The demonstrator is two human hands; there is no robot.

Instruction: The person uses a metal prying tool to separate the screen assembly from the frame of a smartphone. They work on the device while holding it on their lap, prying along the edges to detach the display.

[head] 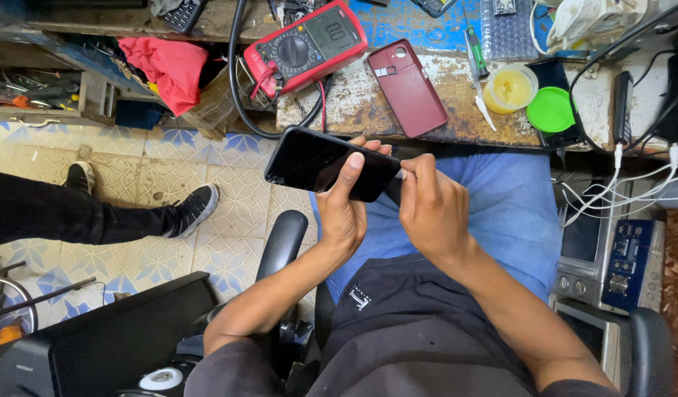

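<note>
You hold one black smartphone [325,163] over your lap, just off the workbench [368,103] edge; its dark glass screen faces up, glossy, with cracks at the lower left corner. Your left hand [344,209] is clamped around its right end, thumb laid on the screen. Your right hand [431,209] pinches at that same end. On the bench lie one maroon phone case [407,87], one red multimeter [303,47] and one green lid [550,109].

A black phone [320,162] with a dark, glossy screen faces up, tilted with its left end higher. It sits in mid-air above the lap, near the worn surface's front edge, gripped by both hands at its right end.
</note>
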